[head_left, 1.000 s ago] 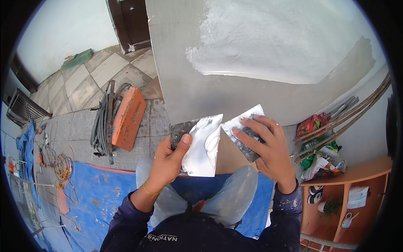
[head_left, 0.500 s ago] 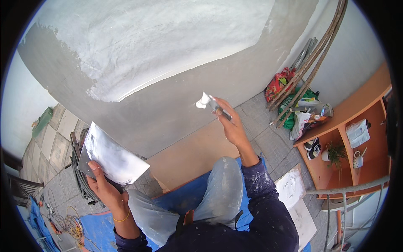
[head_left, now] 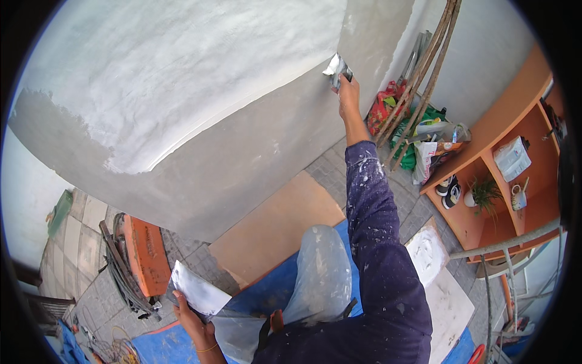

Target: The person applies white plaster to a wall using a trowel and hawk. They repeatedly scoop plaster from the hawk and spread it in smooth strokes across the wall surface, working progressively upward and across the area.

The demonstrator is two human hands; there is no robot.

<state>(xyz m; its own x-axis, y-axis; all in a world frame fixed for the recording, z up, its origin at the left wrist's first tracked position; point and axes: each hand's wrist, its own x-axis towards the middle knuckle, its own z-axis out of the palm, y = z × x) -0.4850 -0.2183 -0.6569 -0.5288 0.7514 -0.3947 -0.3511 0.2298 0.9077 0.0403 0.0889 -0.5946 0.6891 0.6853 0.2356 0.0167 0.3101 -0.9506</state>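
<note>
My right hand [head_left: 348,100], arm stretched out, grips a putty knife [head_left: 341,71] carrying white putty on its blade. The blade is at the grey wall [head_left: 260,139], by the lower right edge of a broad coat of white putty [head_left: 212,73]; whether it touches is hard to tell. Low on the left, my left hand [head_left: 193,326] holds a flat rectangular plate [head_left: 203,292], tilted and smeared with white putty. Its thumb lies on top; the other fingers are mostly hidden beneath.
Cardboard [head_left: 279,227] and a blue tarp [head_left: 267,303] cover the floor by my legs. An orange box [head_left: 145,255] and coiled cable [head_left: 118,273] are left. Wooden poles [head_left: 427,79], bags [head_left: 433,151] and an orange shelf [head_left: 479,176] stand right. A putty-smeared board [head_left: 427,258] lies nearby.
My right hand has reached up and forward to the wall with the putty knife. My left hand has lowered with the plate, and the orange box has come into view.
</note>
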